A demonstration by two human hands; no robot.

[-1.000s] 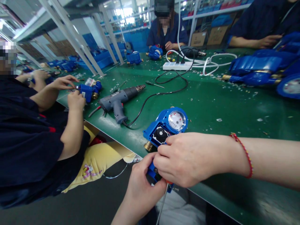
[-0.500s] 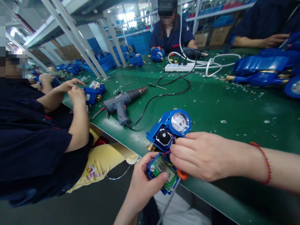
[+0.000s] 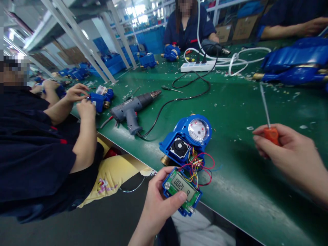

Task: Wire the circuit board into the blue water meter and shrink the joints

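A blue water meter (image 3: 188,136) with a round dial lies near the front edge of the green table (image 3: 230,112). Its cover is off, and red, yellow and blue wires (image 3: 198,164) run from it to a green circuit board with a lit display (image 3: 182,188). My left hand (image 3: 160,205) grips that board at the table edge, thumb on its face. My right hand (image 3: 289,155) is off to the right above the table, closed on an orange-handled screwdriver (image 3: 269,119) whose shaft points up.
A grey heat gun (image 3: 133,107) with a black cord lies behind the meter. A white power strip (image 3: 196,65) and blue meters (image 3: 294,65) sit further back. A person at the left works on another blue meter (image 3: 99,99); others sit across the table.
My right hand has pulled away to the right with the screwdriver. The circuit board has come free of the meter body, and the wires now show between them.
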